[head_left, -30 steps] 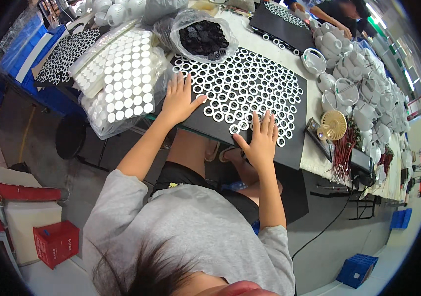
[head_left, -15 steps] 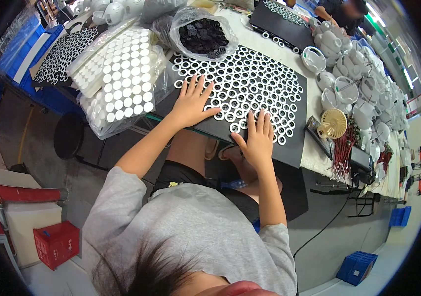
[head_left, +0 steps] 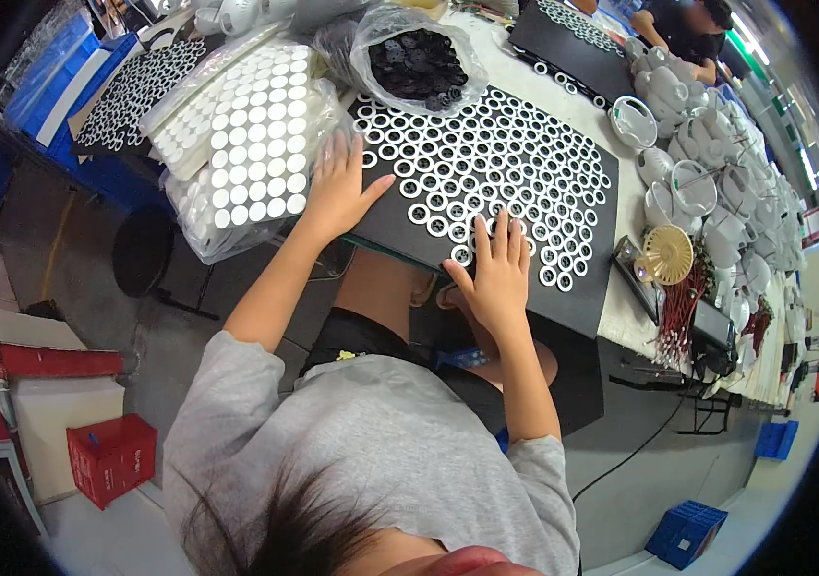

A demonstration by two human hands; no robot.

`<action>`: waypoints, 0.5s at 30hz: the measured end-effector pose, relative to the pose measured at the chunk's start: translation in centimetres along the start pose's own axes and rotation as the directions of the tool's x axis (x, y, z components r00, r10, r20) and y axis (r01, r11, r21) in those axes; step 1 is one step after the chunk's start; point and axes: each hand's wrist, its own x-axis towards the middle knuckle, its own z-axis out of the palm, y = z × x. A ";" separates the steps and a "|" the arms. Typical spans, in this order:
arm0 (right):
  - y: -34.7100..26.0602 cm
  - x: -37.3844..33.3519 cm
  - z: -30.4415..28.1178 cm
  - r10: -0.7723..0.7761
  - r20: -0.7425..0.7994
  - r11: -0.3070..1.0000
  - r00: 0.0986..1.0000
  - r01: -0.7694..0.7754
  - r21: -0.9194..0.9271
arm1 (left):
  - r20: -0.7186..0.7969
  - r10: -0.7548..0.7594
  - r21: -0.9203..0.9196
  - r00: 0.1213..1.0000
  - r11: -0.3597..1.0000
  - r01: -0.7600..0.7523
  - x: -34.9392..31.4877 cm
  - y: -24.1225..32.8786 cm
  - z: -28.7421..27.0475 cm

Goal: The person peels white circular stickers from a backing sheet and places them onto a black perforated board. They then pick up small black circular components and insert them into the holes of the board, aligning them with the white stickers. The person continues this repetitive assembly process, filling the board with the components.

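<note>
Many white rings with dark centres [head_left: 486, 144] lie close together on a black board [head_left: 578, 312] in front of me. My left hand [head_left: 337, 192] rests at the board's left edge, fingers stretched out, beside the plastic-wrapped sheets. My right hand [head_left: 498, 274] lies flat with its fingers spread, the fingertips touching rings near the board's front edge. Neither hand grips anything. Left of my left hand are sheets of round white stickers [head_left: 270, 144] in clear plastic. Behind the board stands a clear bag of small black parts [head_left: 419, 67].
White rounded housings [head_left: 707, 182] are heaped along the right side, near a small yellow fan [head_left: 667, 254] and red wires [head_left: 683, 322]. Other ring-covered boards lie far left [head_left: 131, 101] and far back [head_left: 573, 43]. A co-worker [head_left: 683, 38] sits at the back right.
My left hand has moved left, off the rings to the board's left edge. My right hand stays on the rings at the front. The view has shifted slightly.
</note>
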 end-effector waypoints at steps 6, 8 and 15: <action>-1.3 1.0 0.5 -0.101 0.003 0.995 0.995 0.101 -0.012 | 0.043 0.225 0.003 0.973 0.974 -0.225 1.1 0.3 0.3; -1.6 1.0 0.9 -0.133 0.010 0.991 0.991 0.133 0.007 | 0.111 0.273 0.096 0.955 0.954 -0.284 1.4 0.9 0.5; -3.0 2.1 1.0 -0.154 0.060 0.988 0.986 0.152 0.031 | 0.113 0.296 0.091 0.948 0.948 -0.306 1.2 1.1 0.8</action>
